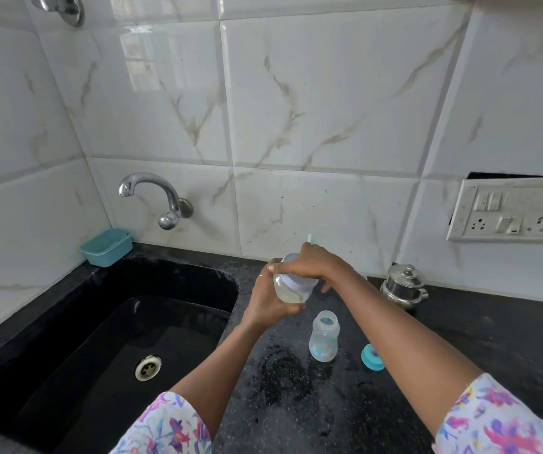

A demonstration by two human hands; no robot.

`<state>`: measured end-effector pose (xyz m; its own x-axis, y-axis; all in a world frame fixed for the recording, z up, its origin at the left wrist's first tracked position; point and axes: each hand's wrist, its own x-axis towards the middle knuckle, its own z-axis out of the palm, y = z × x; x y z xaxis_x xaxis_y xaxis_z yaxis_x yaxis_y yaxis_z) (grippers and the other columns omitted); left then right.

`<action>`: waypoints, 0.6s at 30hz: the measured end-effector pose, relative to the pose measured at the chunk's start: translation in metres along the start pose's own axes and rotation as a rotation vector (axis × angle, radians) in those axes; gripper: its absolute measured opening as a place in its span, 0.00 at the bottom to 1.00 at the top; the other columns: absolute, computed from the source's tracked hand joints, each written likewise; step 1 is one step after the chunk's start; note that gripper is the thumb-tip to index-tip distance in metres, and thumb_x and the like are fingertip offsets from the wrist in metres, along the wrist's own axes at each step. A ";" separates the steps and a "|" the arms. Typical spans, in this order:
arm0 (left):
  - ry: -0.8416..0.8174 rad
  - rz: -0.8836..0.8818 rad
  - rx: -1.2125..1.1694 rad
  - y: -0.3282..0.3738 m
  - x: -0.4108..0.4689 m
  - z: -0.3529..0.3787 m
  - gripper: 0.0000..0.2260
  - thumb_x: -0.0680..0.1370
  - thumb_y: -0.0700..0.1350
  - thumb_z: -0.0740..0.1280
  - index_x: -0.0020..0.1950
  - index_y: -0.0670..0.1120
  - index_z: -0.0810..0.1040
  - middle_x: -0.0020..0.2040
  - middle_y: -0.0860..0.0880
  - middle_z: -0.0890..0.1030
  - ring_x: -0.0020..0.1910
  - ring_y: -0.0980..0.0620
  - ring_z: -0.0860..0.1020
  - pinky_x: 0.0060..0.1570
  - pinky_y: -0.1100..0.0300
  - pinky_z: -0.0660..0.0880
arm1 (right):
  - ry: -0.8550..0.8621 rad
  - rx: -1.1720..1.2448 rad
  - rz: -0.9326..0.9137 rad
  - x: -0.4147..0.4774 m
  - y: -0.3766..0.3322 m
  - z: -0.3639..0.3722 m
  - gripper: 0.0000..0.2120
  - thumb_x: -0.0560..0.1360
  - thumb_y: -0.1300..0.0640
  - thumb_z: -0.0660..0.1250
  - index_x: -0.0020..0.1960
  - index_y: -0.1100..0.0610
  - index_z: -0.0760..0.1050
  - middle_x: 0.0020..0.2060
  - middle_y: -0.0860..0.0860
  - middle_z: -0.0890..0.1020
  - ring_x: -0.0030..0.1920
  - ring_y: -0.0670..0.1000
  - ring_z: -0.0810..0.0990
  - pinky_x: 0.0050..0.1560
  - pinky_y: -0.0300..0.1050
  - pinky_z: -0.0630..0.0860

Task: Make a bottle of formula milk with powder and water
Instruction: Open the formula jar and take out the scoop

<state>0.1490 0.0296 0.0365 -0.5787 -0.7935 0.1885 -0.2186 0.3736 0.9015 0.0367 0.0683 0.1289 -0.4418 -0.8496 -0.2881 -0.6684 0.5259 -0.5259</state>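
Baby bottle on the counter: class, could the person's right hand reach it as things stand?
Probably yes: the baby bottle stands open near the right hand, nothing between them, but that hand is busy gripping the jar lid.

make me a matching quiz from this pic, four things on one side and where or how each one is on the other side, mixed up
Things:
1. powder jar
2. baby bottle
3. teal bottle ring
4. steel pot

States:
A. lid on, close to the wall
B. gripped by the left hand, with the right hand on its lid
C. lying on the counter, right of the baby bottle
D. standing open on the counter

Pairs: 1-B, 2-D, 3-C, 4-A
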 end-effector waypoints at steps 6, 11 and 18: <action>-0.054 -0.008 0.018 -0.002 -0.001 0.002 0.41 0.61 0.41 0.78 0.69 0.50 0.62 0.54 0.59 0.76 0.52 0.62 0.76 0.44 0.69 0.73 | -0.029 -0.108 -0.141 -0.005 -0.002 -0.003 0.23 0.64 0.58 0.74 0.55 0.61 0.70 0.49 0.55 0.74 0.45 0.53 0.75 0.38 0.44 0.71; -0.045 -0.043 -0.029 -0.002 0.003 0.008 0.42 0.61 0.40 0.78 0.69 0.53 0.60 0.55 0.59 0.74 0.52 0.63 0.75 0.42 0.71 0.72 | -0.114 -0.139 -0.323 0.000 0.009 -0.012 0.31 0.60 0.71 0.70 0.58 0.53 0.66 0.52 0.51 0.72 0.49 0.54 0.73 0.39 0.44 0.71; -0.094 -0.056 -0.013 -0.008 0.014 0.019 0.42 0.61 0.41 0.79 0.70 0.50 0.60 0.56 0.56 0.73 0.56 0.55 0.74 0.49 0.66 0.68 | 0.035 -0.142 -0.349 0.012 0.029 -0.027 0.28 0.62 0.74 0.64 0.54 0.49 0.65 0.49 0.48 0.72 0.44 0.51 0.70 0.44 0.45 0.64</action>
<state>0.1282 0.0246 0.0244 -0.6374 -0.7639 0.1010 -0.2425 0.3233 0.9147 -0.0042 0.0745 0.1322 -0.1909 -0.9782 -0.0822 -0.8578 0.2069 -0.4706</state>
